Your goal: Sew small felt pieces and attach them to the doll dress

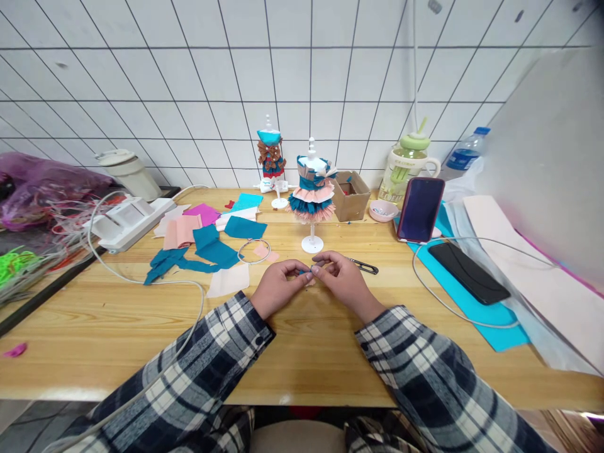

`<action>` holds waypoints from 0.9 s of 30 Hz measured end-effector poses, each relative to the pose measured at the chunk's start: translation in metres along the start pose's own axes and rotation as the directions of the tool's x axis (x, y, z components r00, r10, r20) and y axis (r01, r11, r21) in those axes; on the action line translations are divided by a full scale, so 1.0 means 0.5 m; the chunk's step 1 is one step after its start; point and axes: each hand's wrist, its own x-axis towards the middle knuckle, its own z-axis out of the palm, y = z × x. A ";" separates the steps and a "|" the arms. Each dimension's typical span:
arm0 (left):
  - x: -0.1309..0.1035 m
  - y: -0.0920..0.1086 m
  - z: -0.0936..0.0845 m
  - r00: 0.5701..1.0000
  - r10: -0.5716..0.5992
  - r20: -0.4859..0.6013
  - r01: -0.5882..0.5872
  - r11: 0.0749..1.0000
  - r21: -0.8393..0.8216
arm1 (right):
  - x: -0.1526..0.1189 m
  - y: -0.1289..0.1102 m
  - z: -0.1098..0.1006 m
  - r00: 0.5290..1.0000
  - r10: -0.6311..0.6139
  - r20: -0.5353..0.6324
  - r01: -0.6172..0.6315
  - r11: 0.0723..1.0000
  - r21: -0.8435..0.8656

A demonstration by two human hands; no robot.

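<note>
My left hand (279,284) and my right hand (346,283) meet at the middle of the table, fingers closed in pinches. Between their fingertips shows a small piece of teal crepe paper (302,272), mostly hidden by the fingers. Just beyond them stands a small white mannequin (312,242) in a ruffled teal and pink paper dress (311,192). By my right hand lie black thread snips (365,266), partly covered by the fingers. To the left of my left hand are a wire ring (253,251) and a pale pink paper piece (228,281).
Teal paper scraps (214,248) lie left. Behind stand a second dressed mannequin (270,157), a cardboard box (352,196) and a pink bowl (383,211). On the right are an upright phone (421,211), a flat black phone (469,273) and a cable. A power strip (134,221) sits left.
</note>
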 end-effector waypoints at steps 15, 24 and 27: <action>-0.001 0.006 -0.001 0.999 0.021 -0.026 -0.021 0.999 -0.024 | -0.001 -0.008 -0.003 1.000 -0.025 0.010 0.025 1.000 -0.004; -0.003 -0.001 -0.002 0.995 0.053 0.084 -0.053 0.999 -0.003 | -0.006 -0.011 0.003 0.999 0.033 0.043 -0.039 0.990 0.136; -0.005 0.000 -0.002 0.991 0.086 0.098 -0.093 0.993 0.073 | -0.004 -0.009 0.004 0.998 0.039 0.048 -0.046 0.986 0.161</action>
